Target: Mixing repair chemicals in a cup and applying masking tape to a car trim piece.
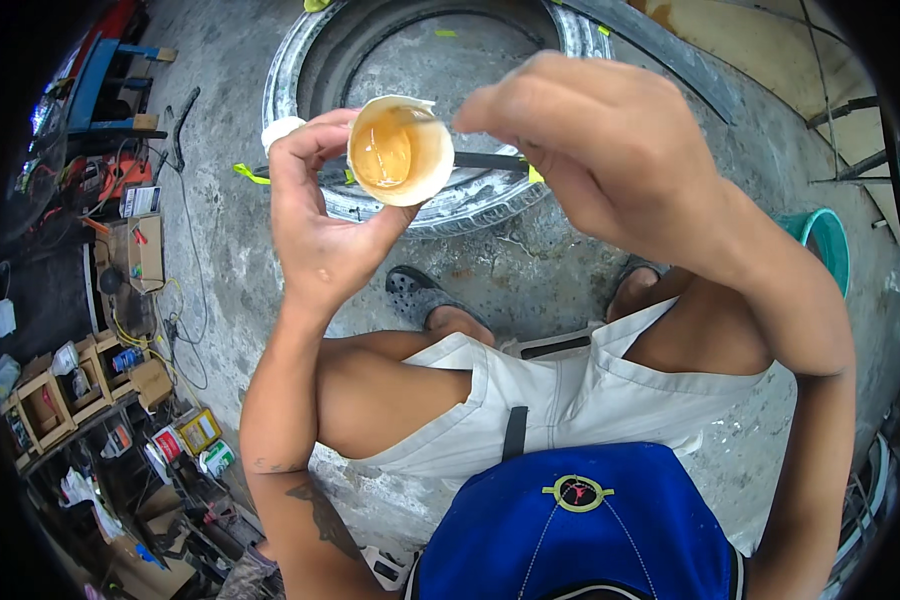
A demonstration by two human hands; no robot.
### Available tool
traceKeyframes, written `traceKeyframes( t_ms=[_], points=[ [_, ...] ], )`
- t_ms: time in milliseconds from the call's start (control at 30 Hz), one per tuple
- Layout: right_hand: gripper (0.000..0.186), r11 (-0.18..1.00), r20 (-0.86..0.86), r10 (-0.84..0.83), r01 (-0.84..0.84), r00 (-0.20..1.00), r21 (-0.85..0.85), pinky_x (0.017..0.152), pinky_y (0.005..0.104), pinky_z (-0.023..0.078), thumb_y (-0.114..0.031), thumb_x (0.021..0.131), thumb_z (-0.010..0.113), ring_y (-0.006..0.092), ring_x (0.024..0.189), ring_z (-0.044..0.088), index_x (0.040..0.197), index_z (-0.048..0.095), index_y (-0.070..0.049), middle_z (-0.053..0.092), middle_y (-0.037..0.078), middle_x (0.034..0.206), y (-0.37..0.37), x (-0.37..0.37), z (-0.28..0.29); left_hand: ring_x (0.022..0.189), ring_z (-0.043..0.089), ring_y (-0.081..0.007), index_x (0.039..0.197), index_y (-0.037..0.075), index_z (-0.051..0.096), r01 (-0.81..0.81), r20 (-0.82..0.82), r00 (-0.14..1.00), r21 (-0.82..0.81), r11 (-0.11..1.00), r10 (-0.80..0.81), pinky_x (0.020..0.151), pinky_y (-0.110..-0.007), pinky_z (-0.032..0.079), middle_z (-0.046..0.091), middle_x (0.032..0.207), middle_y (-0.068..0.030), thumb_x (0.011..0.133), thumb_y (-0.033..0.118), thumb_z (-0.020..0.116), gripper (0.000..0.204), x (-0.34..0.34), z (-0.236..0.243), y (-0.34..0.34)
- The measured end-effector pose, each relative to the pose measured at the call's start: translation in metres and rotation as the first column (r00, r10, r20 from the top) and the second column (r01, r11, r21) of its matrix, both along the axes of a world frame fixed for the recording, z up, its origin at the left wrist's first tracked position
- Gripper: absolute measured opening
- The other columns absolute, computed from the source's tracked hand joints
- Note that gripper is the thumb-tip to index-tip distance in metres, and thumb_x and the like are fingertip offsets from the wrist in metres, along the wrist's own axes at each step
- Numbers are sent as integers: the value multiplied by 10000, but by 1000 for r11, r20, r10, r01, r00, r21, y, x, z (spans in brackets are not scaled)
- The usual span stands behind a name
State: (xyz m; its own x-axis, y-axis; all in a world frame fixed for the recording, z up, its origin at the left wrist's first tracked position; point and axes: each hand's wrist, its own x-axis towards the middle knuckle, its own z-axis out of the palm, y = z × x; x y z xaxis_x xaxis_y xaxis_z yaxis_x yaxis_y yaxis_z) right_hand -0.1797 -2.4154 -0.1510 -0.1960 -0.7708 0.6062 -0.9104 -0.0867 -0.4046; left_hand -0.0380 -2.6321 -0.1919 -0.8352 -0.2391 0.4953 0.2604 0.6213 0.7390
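My left hand (325, 215) is wrapped round a white paper cup (440, 165), tilted so that its inside shows. Amber liquid (382, 150) lies in the cup. To the right of the rim, my right hand (605, 140) is raised with its fingers pinched together. A thin greyish piece runs from the cup's rim toward those fingertips; I cannot make out what it is. Beyond both hands a tyre (285, 75), whitish on its sidewall, lies on the floor. A dark bar (485, 161) with yellow-green tape crosses its near side, partly hidden by the cup.
A white round object (282, 131) shows beside my left fingers. The concrete floor (230, 290) is stained. At the left are cardboard boxes (144, 255), cables, cans (216, 458) and a wooden shelf (45, 410). A green bucket (828, 245) stands at the right, behind my right forearm.
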Motion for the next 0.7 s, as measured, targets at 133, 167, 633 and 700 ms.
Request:
traceKeyframes(
  t_ms=[133, 167, 633, 700],
  points=[
    [386, 993, 87, 77, -69, 993, -93, 624, 374, 527, 114, 708, 608, 301, 737, 662, 1056, 675, -39, 653, 99, 832, -2, 1, -1, 1118, 610, -221, 1170, 42, 482, 3, 4, 1000, 9, 1000, -3, 991, -357, 476, 595, 1240, -163, 659, 36, 887, 652, 1, 0, -1],
    [396, 997, 83, 74, -72, 994, -32, 615, 371, 524, 112, 708, 607, 299, 731, 660, 1067, 673, -41, 648, 96, 823, -1, 3, -2, 1116, 610, -221, 1169, 42, 484, 2, -2, 1000, -12, 1000, -2, 990, -356, 476, 598, 1237, -163, 657, 33, 887, 651, 1, 0, -1],
    [432, 994, 42, 107, -106, 993, -8, 632, 393, 526, 106, 699, 607, 300, 739, 664, 1094, 673, -56, 659, 109, 849, 2, 2, -3, 1121, 609, -219, 1166, 33, 498, -2, 50, 999, 36, 999, 0, 987, -344, 478, 609, 1230, -158, 666, 57, 894, 638, 0, 1, 3],
    [433, 996, 28, 57, -59, 998, 65, 634, 396, 526, 109, 700, 605, 304, 744, 665, 1094, 675, -57, 661, 112, 855, 2, 3, -4, 1124, 607, -215, 1163, 33, 501, -2, 54, 999, -25, 1000, 4, 991, -346, 479, 605, 1236, -158, 669, 67, 898, 634, 0, -1, -1]
  ],
)
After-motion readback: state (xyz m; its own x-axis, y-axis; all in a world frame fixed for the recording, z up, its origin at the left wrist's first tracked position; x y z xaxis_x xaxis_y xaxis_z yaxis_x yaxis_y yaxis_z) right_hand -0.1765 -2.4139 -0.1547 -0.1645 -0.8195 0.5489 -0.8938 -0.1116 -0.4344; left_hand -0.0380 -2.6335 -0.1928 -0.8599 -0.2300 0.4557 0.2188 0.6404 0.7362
